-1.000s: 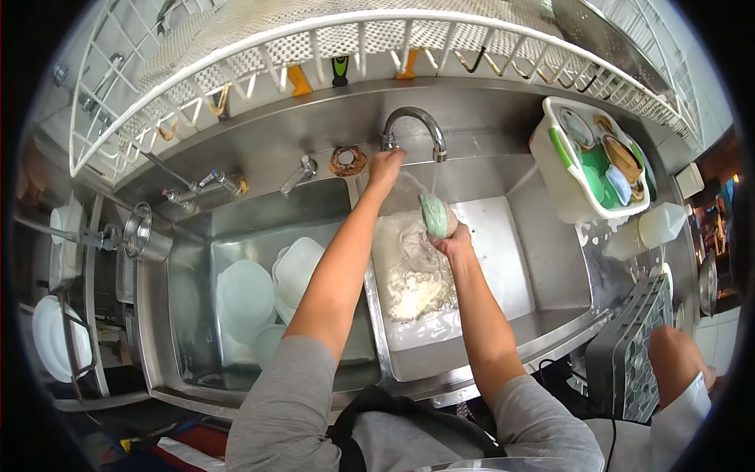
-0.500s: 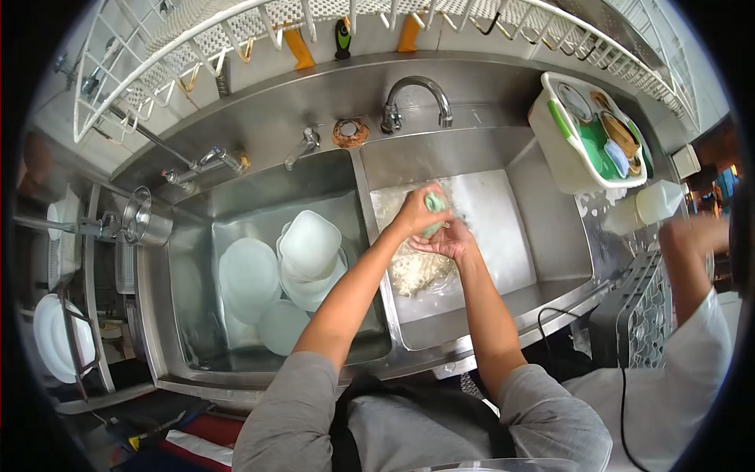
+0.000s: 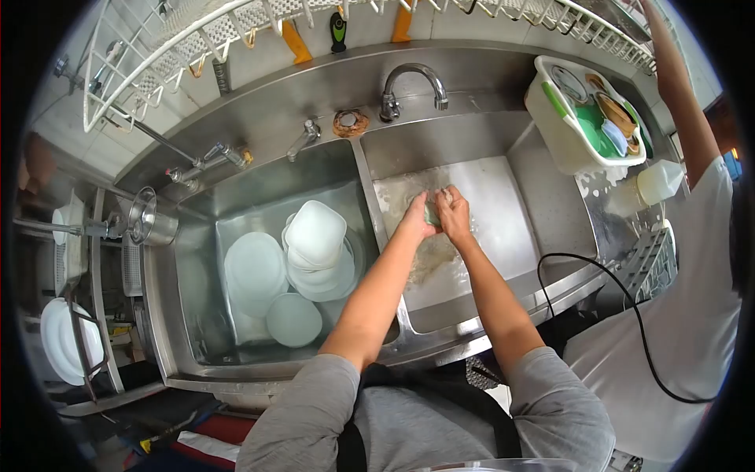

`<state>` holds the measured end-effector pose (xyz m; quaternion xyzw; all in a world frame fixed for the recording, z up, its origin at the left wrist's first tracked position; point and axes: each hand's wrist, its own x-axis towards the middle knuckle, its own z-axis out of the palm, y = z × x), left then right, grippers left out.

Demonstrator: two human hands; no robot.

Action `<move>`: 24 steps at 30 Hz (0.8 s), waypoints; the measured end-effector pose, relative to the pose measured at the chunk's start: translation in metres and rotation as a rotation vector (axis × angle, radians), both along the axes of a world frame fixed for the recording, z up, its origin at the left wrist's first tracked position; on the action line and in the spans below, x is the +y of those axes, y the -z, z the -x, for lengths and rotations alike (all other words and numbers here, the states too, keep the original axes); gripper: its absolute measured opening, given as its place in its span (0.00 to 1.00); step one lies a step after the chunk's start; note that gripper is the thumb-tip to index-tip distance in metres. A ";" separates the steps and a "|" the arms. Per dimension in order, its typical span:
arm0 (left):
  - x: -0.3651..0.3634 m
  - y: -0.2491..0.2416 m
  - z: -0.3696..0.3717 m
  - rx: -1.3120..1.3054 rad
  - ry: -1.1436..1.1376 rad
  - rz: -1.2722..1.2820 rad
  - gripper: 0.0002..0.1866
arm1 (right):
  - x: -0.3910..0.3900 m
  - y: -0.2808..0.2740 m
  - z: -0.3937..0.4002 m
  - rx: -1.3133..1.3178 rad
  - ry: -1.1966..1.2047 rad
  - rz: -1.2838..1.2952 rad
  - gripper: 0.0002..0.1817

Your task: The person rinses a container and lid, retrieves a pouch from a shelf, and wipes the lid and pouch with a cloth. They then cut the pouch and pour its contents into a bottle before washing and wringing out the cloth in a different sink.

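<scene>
Low in the right-hand sink basin (image 3: 503,236), my two hands are pressed together around a pale green sponge (image 3: 431,214). Most of the sponge is hidden between my fingers. My left hand (image 3: 419,216) wraps it from the left side, fingers closed. My right hand (image 3: 453,214) squeezes against it from the right, fingers curled. Below them, murky water with whitish foam (image 3: 431,259) lies on the basin floor. In the left basin, a stack of square white dishes (image 3: 316,232), a round plate (image 3: 255,267) and a round bowl (image 3: 294,320) sit in water.
A curved faucet (image 3: 417,75) rises behind the right basin. On the right counter stand a white tub (image 3: 562,134) of utensils and a plastic bottle (image 3: 659,183). Another person in a white sleeve (image 3: 700,244) is close by on the right. A wire rack (image 3: 236,31) hangs overhead.
My hands have closed more tightly around the sponge, and my right hand has turned over onto it. The other person's arm has swung upward toward the rack.
</scene>
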<state>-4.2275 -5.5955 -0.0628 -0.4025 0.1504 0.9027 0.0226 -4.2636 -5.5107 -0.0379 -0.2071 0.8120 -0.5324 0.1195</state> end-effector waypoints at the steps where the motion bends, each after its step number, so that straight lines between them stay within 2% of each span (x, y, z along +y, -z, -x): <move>1: -0.003 -0.007 -0.004 0.038 0.017 0.010 0.15 | 0.006 -0.003 0.001 -0.029 -0.034 0.022 0.15; 2: -0.005 -0.013 -0.006 0.081 0.027 0.065 0.12 | 0.013 -0.006 0.002 -0.026 -0.030 0.023 0.15; 3: -0.003 -0.018 -0.009 0.082 0.030 0.065 0.12 | 0.021 -0.009 0.003 -0.320 -0.066 0.115 0.21; 4: 0.001 -0.023 -0.014 0.118 0.076 0.873 0.09 | 0.030 -0.013 0.006 -0.615 -0.103 0.208 0.27; 5: 0.005 -0.032 -0.019 0.144 0.117 1.682 0.07 | 0.039 -0.020 0.014 -0.614 -0.104 0.208 0.27; 6: 0.008 -0.040 -0.023 0.315 0.132 1.915 0.08 | 0.050 -0.030 0.024 -1.104 -0.289 0.295 0.33; 7: 0.010 -0.044 -0.029 0.316 0.134 1.917 0.08 | 0.056 -0.036 0.029 -1.593 -0.481 0.378 0.38; 9: 0.014 -0.047 -0.041 1.011 0.508 2.403 0.10 | 0.059 -0.034 0.024 -1.554 -0.562 0.415 0.41; 10: 0.019 -0.047 -0.050 1.010 0.507 2.411 0.10 | 0.059 -0.017 0.027 -1.719 -0.471 0.381 0.40; 11: 0.026 -0.046 -0.060 1.124 0.473 2.513 0.10 | 0.059 0.001 0.028 -1.882 -0.372 0.344 0.40; 12: 0.030 -0.048 -0.065 1.241 0.435 2.611 0.10 | 0.055 0.011 0.021 -1.879 -0.377 0.344 0.40; 13: 0.030 -0.049 -0.065 1.240 0.435 2.618 0.10 | 0.049 0.024 0.010 -1.271 -0.423 0.392 0.31; 15: 0.031 -0.060 -0.068 0.991 0.052 2.437 0.09 | 0.039 0.048 -0.007 -0.063 -0.417 0.410 0.14; 16: 0.036 -0.067 -0.062 0.828 -0.114 2.177 0.06 | 0.034 0.057 0.004 -0.467 -0.377 0.475 0.04; 17: 0.041 -0.068 -0.055 0.821 -0.103 2.172 0.06 | 0.023 0.042 0.003 -0.478 -0.373 0.474 0.04; 19: 0.044 -0.069 -0.038 -0.031 -0.352 1.415 0.06 | -0.008 -0.025 -0.011 -0.597 0.372 0.581 0.08; 20: 0.034 -0.068 -0.033 -0.032 -0.353 1.418 0.06 | -0.013 -0.038 -0.012 -0.466 0.314 0.515 0.08; 21: 0.018 -0.060 -0.027 0.025 -0.250 0.825 0.07 | -0.015 -0.048 -0.016 -0.463 0.306 0.518 0.08; 22: 0.004 -0.051 -0.021 0.080 -0.143 0.233 0.08 | -0.017 -0.058 -0.021 -0.009 0.266 0.400 0.08; 23: -0.003 -0.036 -0.014 0.315 -0.049 0.123 0.10 | -0.019 -0.069 -0.025 0.441 0.217 0.270 0.08; 24: -0.001 -0.061 -0.021 0.361 0.062 0.138 0.10 | -0.020 -0.087 -0.030 0.747 0.214 0.319 0.08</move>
